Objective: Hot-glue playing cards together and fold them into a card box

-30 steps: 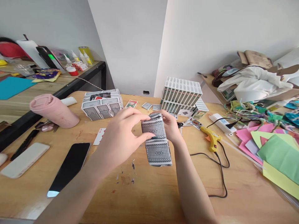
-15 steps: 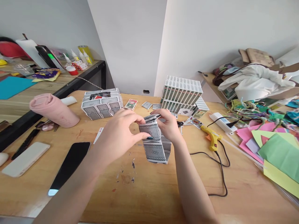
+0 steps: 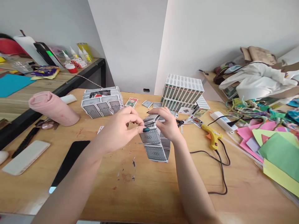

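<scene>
Between my hands is a small structure built of playing cards, grey-patterned backs outward, with an opening on its right side. My left hand pinches its upper left edge between thumb and index finger; the dark thumbnail lies against the card face. Around the top and right edge, my right hand grips the structure, its fingertips partly hidden behind it. Farther back at left sits a larger card-built box with an open top holding red and dark items. A red and green card pack lies beside that box.
Stacked card packs stand at the back. A yellow glue gun with a black cord lies right, near a white power strip and coloured paper. At left are a phone, a white case and a pink roll.
My left thumb has moved up the card face to the upper edge, and its fingers have curled in more. My right hand keeps its hold with little change.
</scene>
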`<state>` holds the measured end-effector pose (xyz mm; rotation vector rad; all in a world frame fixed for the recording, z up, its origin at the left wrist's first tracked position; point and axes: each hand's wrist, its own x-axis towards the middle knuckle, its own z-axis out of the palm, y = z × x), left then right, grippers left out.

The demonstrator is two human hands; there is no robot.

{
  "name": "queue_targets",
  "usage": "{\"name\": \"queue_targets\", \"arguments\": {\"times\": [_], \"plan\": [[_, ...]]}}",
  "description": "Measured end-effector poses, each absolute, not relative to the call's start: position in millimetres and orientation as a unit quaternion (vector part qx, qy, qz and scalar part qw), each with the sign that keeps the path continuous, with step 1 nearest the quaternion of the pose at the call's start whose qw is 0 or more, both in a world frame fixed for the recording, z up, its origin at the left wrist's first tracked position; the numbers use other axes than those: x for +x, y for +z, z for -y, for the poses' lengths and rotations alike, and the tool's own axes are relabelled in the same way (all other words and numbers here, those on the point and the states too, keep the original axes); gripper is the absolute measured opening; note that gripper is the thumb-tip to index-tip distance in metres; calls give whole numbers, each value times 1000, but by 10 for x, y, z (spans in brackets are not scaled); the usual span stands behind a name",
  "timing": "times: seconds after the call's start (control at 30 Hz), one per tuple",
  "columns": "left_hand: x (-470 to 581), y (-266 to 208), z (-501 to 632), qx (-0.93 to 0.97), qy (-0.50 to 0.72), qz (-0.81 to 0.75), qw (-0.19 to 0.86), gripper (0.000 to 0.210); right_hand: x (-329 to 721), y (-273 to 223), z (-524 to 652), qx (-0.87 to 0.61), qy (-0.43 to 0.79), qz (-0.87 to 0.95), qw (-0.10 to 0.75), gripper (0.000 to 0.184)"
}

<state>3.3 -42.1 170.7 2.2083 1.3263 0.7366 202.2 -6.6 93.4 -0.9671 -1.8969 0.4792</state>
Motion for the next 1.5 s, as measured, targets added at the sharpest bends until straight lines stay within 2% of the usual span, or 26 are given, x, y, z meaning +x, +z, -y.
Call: {"name": "queue_targets", "arguments": {"times": [0.2,0.3,0.37,0.6,0.87,1.07,1.27,1.5], "plan": [[116,1620,471,760,321,-505,253,13,2054,910,40,-394,185,754,492,13],[155,1573,552,764,391,-488,162,7,2079,897,15,-396,208,729,519,10],[159,1555,600,788,411,-449,96,14,2091,901,9,-391,230,715,532,10],[87,1552,600,851,366,-377,26,29,2119,907,7,-403,250,699,535,7],[71,1542,577,860,360,-361,-26,31,2146,881,-8,-420,237,704,522,7],[107,1614,566,877,306,-365,-63,30,2143,883,-15,-418,207,713,523,8],[165,1608,567,880,277,-383,-55,29,2135,883,-14,-419,191,720,519,9],[218,1532,613,858,317,-398,-70,26,2160,859,-29,-434,187,713,519,9]]}}
